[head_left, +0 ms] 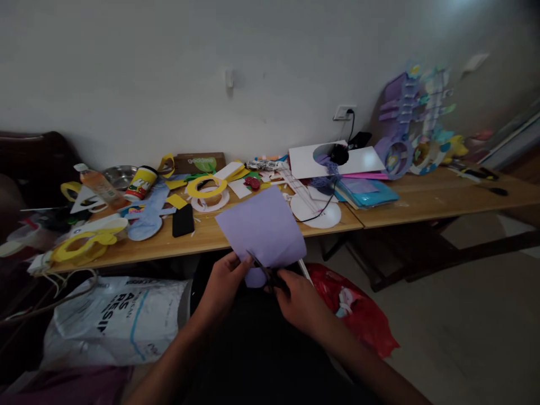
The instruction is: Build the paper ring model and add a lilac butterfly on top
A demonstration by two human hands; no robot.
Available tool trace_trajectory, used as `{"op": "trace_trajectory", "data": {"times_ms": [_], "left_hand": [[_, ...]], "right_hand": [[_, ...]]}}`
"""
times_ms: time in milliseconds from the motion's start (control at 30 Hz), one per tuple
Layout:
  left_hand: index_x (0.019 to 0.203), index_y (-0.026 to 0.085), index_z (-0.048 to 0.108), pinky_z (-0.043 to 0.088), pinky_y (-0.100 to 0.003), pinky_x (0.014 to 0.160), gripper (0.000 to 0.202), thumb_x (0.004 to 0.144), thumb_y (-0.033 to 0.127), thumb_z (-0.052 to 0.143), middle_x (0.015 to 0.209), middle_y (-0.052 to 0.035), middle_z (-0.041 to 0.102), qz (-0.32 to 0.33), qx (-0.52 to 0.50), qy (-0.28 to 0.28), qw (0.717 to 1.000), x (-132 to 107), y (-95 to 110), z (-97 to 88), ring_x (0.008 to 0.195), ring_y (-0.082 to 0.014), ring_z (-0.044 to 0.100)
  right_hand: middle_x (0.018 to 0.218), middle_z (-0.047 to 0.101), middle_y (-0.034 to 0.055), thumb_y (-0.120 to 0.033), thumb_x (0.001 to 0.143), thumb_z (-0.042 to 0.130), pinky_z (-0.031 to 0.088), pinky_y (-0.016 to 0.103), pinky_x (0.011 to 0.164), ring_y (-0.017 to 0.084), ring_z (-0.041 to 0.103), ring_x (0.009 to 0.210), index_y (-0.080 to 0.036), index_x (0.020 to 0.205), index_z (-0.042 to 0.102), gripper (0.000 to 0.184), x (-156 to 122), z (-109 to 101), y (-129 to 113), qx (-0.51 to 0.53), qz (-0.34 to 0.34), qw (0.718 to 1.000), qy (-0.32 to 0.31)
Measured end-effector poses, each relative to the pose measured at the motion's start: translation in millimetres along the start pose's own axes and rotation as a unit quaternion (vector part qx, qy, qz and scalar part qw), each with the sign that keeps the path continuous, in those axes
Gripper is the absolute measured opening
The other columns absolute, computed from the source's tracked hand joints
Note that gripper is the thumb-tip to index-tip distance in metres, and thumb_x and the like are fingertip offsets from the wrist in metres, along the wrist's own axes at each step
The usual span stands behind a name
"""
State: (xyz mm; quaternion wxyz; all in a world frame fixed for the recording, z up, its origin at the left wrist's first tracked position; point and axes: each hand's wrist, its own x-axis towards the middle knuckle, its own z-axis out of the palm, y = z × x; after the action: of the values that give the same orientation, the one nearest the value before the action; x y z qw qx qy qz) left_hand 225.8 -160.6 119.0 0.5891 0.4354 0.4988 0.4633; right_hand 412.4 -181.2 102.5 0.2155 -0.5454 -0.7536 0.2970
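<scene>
In the head view, a purple sheet (264, 222) is held up in front of the near edge of the wooden table (447, 194), over the person's dark-clothed lap. Its near left edge is pinched between the thumb and fingers of the left hand (223, 281). Dark scissors (270, 275) are gripped by the right hand (297, 295), whose fingers are curled about the handles. The blades are pointed to the far left and set against the near part of the sheet, where a smaller purple portion is seen below them; whether the blades are parted cannot be told.

Beyond the sheet, on the table, a yellow ring (206, 194) is laid over a paler ring, and a black phone (183, 220) is placed nearer, toward the left. Farther left, an orange-tinted bottle (101, 188), a yellow patterned cup (141, 183) and a metal bowl (120, 178) are grouped together. A cardboard box (200, 163) is set by the wall. To the right, a white board (304, 164) with an oval opening is propped near a blue packet (373, 195), and a purple craft piece (396, 107) is stood at the far right.

Below the table, a white printed sack (122, 320) is seen on the left and a red bag (367, 320) on the right.
</scene>
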Motion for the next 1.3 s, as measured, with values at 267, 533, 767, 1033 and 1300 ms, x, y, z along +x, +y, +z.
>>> {"op": "trace_trajectory", "data": {"times_ms": [267,533,767,1033,1300], "left_hand": [[0.09,0.018,0.073,0.053,-0.032,0.076,0.022,0.08,0.037,0.066,0.089,-0.0055,0.077,0.023,0.194,-0.105,0.975,9.2,33.7,-26.4,0.084,-0.0228,0.069],[0.099,0.02,0.074,0.05,-0.032,0.086,0.033,0.094,0.043,0.05,0.1,-0.0056,0.075,0.068,0.268,-0.184,0.943,7.4,43.9,-31.7,0.091,-0.0217,0.066],[0.087,0.02,0.074,0.05,-0.028,0.079,0.033,0.092,0.043,0.052,0.087,-0.0029,0.074,0.07,0.313,-0.213,0.923,8.1,48.8,-41.1,0.081,-0.0195,0.063],[0.076,0.017,0.074,0.05,-0.028,0.066,0.039,0.089,0.05,0.055,0.074,-0.0042,0.072,0.036,0.259,-0.128,0.957,28.7,44.9,-49.2,0.067,-0.0186,0.063],[0.084,0.017,0.068,0.047,-0.029,0.069,0.018,0.081,0.035,0.067,0.079,-0.0029,0.069,0.088,0.269,-0.078,0.956,34.8,32.2,-56.3,0.073,-0.019,0.062]], "right_hand": [[0.093,0.069,0.0084,-0.015,0.085,0.055,0.043,0.029,0.07,0.021,0.064,0.083,-0.018,0.089,0.06,0.006,1.7,-10.8,-0.3,-0.015,-0.008,0.999,-0.027],[0.099,0.069,0.0103,-0.02,0.087,0.057,0.043,0.033,0.077,0.024,0.064,0.091,-0.017,0.097,0.061,0.011,2.8,-17.2,0.7,-0.028,-0.013,0.999,-0.03],[0.088,0.068,0.0058,-0.016,0.084,0.058,0.039,0.028,0.066,0.017,0.059,0.076,-0.019,0.089,0.059,0.006,1.9,-30.0,-2.5,0.004,-0.026,0.996,-0.08],[0.071,0.065,0.0009,-0.032,0.086,0.063,0.032,0.025,0.053,0.014,0.054,0.061,-0.021,0.075,0.059,0.016,-18.5,-53.7,15.5,0.018,0.029,0.985,-0.167],[0.074,0.066,0.0021,-0.028,0.085,0.061,0.035,0.026,0.057,0.016,0.057,0.065,-0.023,0.08,0.065,0.008,-23.1,-94.1,15.2,0.014,-0.001,0.986,-0.165]]}}
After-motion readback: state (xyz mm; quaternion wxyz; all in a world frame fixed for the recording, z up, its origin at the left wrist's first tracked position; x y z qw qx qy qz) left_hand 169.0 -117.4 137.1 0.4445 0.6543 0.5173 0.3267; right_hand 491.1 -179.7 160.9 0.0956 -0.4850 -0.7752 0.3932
